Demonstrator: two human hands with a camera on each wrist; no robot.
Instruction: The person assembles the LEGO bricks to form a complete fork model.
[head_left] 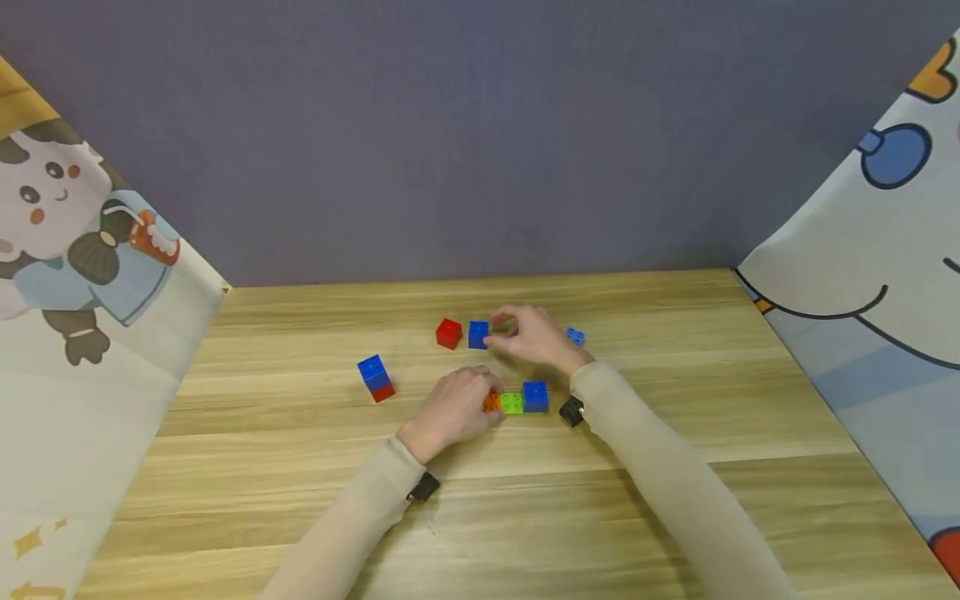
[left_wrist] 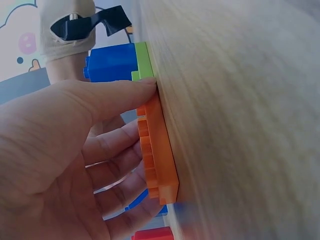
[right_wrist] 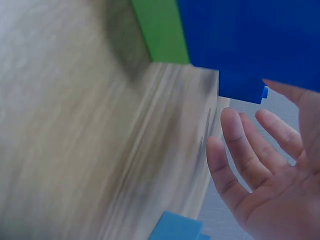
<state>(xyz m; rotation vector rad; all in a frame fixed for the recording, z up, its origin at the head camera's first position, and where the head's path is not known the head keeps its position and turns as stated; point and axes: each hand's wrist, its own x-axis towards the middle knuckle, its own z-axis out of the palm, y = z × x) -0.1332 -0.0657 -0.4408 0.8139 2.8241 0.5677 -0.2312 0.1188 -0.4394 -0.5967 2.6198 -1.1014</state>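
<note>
My left hand [head_left: 459,402] grips a flat orange toy brick [left_wrist: 161,150] on the table, thumb on its near side and fingers across the studs. A lime green flat brick [head_left: 512,403] adjoins the orange one, and a blue brick [head_left: 535,397] sits on its right end. Beyond them my right hand [head_left: 534,335] has its fingers spread and loosely bent beside another blue brick [head_left: 478,334]. Its thumb tip is close to that brick; whether they touch, I cannot tell. In the right wrist view, the nearer blue brick [right_wrist: 250,35] hides part of this hand.
A red brick [head_left: 448,333] lies left of the far blue brick. Farther left is a blue brick [head_left: 372,372] with a red brick [head_left: 383,392] against it. A light blue brick [head_left: 575,336] lies behind my right wrist. A grey partition [head_left: 480,150] stands along the table's back edge.
</note>
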